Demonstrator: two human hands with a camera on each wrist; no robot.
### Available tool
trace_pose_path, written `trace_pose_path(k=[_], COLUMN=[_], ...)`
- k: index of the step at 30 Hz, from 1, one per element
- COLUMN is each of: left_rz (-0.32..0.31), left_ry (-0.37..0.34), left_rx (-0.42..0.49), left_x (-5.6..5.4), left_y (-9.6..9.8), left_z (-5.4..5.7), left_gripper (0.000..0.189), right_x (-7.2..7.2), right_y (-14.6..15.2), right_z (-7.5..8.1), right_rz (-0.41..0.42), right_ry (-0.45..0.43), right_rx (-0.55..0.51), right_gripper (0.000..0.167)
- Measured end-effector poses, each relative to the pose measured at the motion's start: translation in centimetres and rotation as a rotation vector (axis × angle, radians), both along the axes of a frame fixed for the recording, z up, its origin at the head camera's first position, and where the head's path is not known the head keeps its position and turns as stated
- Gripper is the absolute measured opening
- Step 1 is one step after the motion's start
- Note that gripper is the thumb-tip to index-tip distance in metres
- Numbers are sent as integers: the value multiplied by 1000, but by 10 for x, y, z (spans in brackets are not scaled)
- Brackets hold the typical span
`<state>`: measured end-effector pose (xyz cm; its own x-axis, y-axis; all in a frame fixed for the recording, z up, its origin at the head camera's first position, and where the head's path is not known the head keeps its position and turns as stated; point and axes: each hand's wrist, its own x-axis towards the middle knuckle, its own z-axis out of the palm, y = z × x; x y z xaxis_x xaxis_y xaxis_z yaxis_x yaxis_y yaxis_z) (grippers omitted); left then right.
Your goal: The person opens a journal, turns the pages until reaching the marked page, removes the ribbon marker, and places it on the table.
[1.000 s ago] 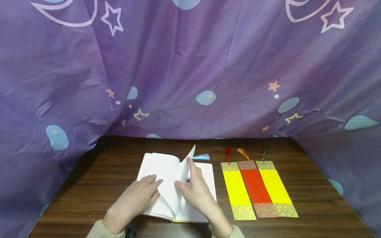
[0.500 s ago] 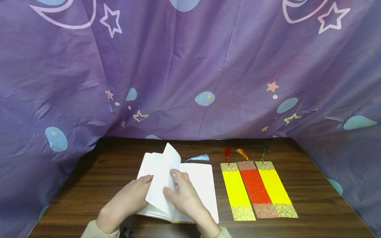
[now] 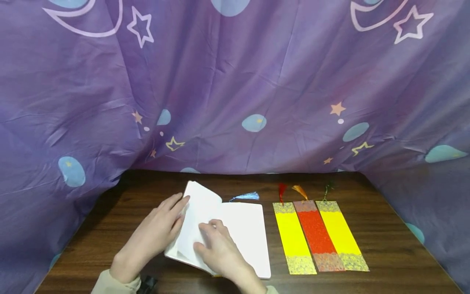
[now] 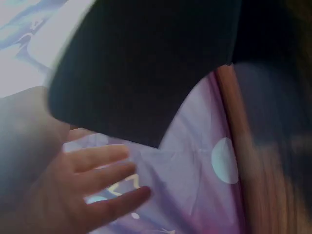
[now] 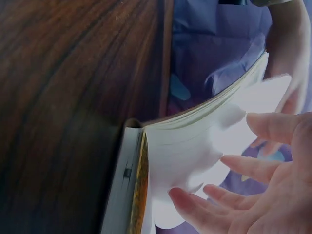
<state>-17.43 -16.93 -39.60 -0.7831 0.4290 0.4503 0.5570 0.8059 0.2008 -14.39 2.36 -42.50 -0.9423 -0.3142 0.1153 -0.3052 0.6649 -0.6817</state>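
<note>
A book (image 3: 244, 237) with blank white pages lies spread on the table. Its left half (image 3: 200, 208) is lifted and tilted off the tabletop; the left wrist view shows its dark underside (image 4: 131, 73). My left hand (image 3: 154, 228) is at the outer edge of that lifted half, fingers extended; its thumb is partly hidden. Over the pages near the fold is my right hand (image 3: 222, 249), fingers loosely bent and apart, facing the white pages (image 5: 190, 161). Whether its fingertips touch the paper I cannot tell. A blue tassel (image 3: 245, 196) sticks out above the book.
Right of the book lie three flat bookmark-like strips side by side: a yellow one (image 3: 295, 237), a red one (image 3: 319, 237) and another yellow one (image 3: 343, 232), each with a tassel. A purple patterned curtain (image 3: 235, 90) hangs behind the wooden table (image 3: 110, 228).
Pages that stood upright by the right hand have gone over to the left. The left half of the book has risen, and the left hand has shifted to its outer edge.
</note>
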Motion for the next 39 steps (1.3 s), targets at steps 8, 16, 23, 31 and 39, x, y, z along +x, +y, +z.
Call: trace_pose_path(k=[8,16,23,31,39], left_rz=[-84,-182,-156,-147,-157], left_ry=[85,5,-129,-254,-276], left_rx=[-47,-87,-131,-159,-157], left_x=[4,10,14,16,16], left_y=[15,29,29,26,24], left_z=[-1,-14,-16,-14,-16], left_gripper=[36,28,27,29,31], right_x=[5,10,14,16,16], right_y=[-5,-4,2,16,37], right_z=[-1,2,4,9,11], right_rz=[125,193,252,361,331], right_ry=[34,82,128,79,71], right_rx=[129,257,393,414,370], right_gripper=[54,59,64,57,47])
